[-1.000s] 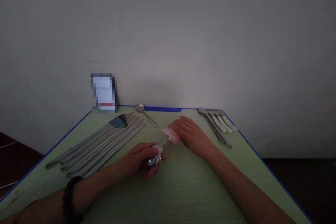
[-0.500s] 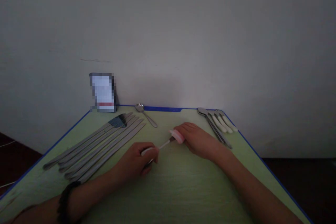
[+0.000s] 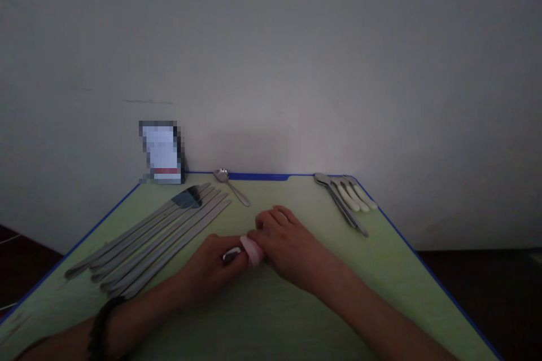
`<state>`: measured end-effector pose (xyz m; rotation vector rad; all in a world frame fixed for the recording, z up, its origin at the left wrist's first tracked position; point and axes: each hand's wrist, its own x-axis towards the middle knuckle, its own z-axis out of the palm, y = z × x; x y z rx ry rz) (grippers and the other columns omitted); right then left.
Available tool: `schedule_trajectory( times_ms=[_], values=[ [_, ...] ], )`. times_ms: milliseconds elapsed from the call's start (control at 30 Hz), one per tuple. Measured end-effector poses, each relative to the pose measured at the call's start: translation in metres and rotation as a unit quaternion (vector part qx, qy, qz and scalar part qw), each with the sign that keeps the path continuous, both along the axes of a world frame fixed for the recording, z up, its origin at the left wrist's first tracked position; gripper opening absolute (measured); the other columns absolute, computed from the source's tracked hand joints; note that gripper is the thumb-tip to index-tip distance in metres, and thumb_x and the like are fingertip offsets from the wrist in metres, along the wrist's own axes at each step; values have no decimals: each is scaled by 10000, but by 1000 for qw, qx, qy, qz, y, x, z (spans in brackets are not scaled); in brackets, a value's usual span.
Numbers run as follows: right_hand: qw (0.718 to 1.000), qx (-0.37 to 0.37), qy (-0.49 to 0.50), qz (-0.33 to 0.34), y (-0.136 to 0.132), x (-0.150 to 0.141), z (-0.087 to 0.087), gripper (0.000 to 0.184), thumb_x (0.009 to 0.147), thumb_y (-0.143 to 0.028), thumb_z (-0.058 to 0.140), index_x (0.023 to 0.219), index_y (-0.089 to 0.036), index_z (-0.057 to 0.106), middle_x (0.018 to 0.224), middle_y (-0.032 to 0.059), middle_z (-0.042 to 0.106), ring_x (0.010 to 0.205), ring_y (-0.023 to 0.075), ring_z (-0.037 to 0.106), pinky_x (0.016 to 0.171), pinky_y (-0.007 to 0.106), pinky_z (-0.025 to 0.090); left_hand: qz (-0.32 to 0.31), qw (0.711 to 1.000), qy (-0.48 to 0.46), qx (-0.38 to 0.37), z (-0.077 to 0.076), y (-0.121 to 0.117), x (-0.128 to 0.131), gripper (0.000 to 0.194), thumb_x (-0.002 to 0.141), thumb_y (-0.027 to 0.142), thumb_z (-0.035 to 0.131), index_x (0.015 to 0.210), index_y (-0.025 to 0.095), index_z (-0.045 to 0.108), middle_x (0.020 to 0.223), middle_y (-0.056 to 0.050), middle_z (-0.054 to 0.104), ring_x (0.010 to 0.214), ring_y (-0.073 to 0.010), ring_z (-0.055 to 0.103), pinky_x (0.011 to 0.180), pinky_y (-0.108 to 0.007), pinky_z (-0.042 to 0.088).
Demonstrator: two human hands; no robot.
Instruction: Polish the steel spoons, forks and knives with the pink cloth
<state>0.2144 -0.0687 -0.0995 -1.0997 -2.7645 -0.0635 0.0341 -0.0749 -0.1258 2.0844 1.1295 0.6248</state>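
My left hand (image 3: 215, 268) is curled round the metal spoon (image 3: 231, 254), low over the green table (image 3: 292, 321), and my right hand (image 3: 285, 242) pinches the pink cloth (image 3: 253, 251) right up against my left hand!

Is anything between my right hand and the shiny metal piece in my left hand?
Yes: the pink pad, gripped by your right hand, sits between it and the visible part of the metal piece in your left hand. I see nothing else between them.
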Motion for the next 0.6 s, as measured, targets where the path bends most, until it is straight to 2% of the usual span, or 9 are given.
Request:
schedule_trajectory(
  times_ms=[133,267,467,600],
  values=[
    [999,43,-17,20,15,6,-9,179,911,-178,422,937,-171,599,964,77,583,888,194,484,852,362,362,42,998,-27,-41,7,0,2,260,788,301,398,631,153,544,495,54,396,464,-89,349,459,-192,278],
    [997,76,-4,30,29,16,-18,150,903,-200,452,941,-183,596,969,65,593,897,195,479,854,355,345,64,995,-35,-74,10,0,4,291,789,364,402,663,157,563,442,66,390,403,-89,349,420,-195,273],
    [997,78,12,11,40,30,-21,186,892,-194,478,1043,-193,586,1007,67,600,945,200,490,902,363,330,76,997,-9,-14,2,1,4,283,792,326,414,578,169,512,451,65,369,421,-82,351,438,-191,266],
    [997,81,17,5,33,22,-26,166,886,-189,490,1018,-179,589,993,68,602,922,193,498,884,345,349,46,998,22,24,-2,-1,2,275,807,300,423,593,160,525,468,73,336,425,-70,331,463,-190,267]
  ],
)
